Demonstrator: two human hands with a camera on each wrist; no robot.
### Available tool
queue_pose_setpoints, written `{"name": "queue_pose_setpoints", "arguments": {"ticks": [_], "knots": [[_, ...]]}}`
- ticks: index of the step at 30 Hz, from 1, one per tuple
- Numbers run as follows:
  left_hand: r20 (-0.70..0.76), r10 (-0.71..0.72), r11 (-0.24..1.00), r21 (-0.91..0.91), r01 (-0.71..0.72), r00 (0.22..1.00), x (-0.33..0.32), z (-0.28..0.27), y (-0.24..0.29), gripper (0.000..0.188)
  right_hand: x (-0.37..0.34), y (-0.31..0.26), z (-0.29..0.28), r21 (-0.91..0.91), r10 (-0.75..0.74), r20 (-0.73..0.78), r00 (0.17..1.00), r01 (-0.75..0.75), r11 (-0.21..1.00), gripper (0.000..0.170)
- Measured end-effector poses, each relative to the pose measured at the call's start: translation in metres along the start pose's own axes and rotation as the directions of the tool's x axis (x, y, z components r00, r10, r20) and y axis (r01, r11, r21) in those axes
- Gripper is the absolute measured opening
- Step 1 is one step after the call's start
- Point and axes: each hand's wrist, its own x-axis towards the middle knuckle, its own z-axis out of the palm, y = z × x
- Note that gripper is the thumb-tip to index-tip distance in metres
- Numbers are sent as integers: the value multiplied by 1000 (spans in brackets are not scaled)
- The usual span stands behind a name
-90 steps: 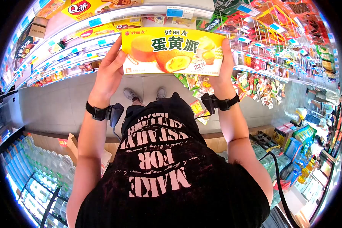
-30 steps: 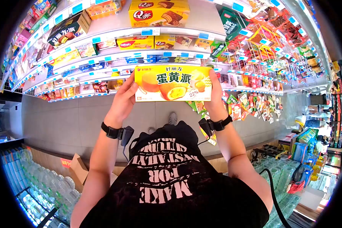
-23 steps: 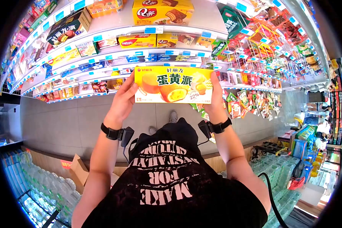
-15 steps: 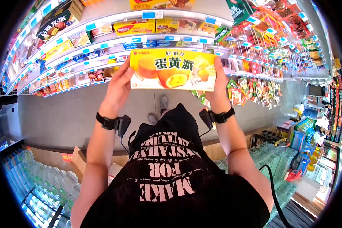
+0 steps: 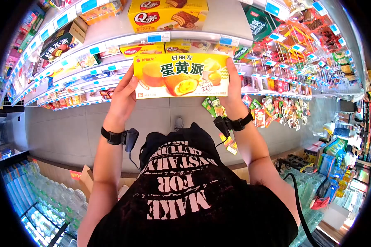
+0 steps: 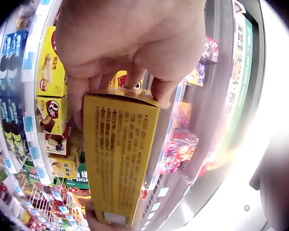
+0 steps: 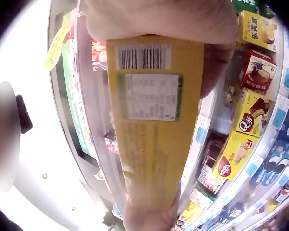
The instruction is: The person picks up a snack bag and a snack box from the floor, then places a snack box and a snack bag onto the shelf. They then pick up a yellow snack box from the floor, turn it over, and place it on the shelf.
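Observation:
A yellow and white box is held between both hands, its printed front facing up toward the head camera. The left hand grips its left end, thumb at the near side. At the opposite end, the right hand holds the box with fingers mostly hidden behind it. In the left wrist view, the left hand clasps one end of the box, its text-covered side showing. In the right wrist view the right hand grips the box beside a barcode and a white label.
Shelves with a yellow snack box and a dark box rise in front. Hanging snack packets are at the right. Behind the person stand bottles and a cardboard flap. Grey floor lies below.
Since half a second ago, the box and both hands have shifted slightly left in the head view, and more of the upper shelf shows. Both hands keep their grip.

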Motion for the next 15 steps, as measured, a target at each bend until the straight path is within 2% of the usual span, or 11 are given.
{"name": "queue_pose_setpoints", "arguments": {"ticks": [4,10,15], "knots": [[-10,1,998,-70,-1,1000,9,3,-3,60,12,-2,-1,-12,6,16,1000,-6,1000,50],[-39,-18,1000,8,18,999,12,10,1,62,14,6,-13,-54,-20,-8,1000,19,998,49],[-18,-51,998,-50,50,999,8,-6,6,60,9,10,2,-64,19,-29,999,-21,998,49]]}}
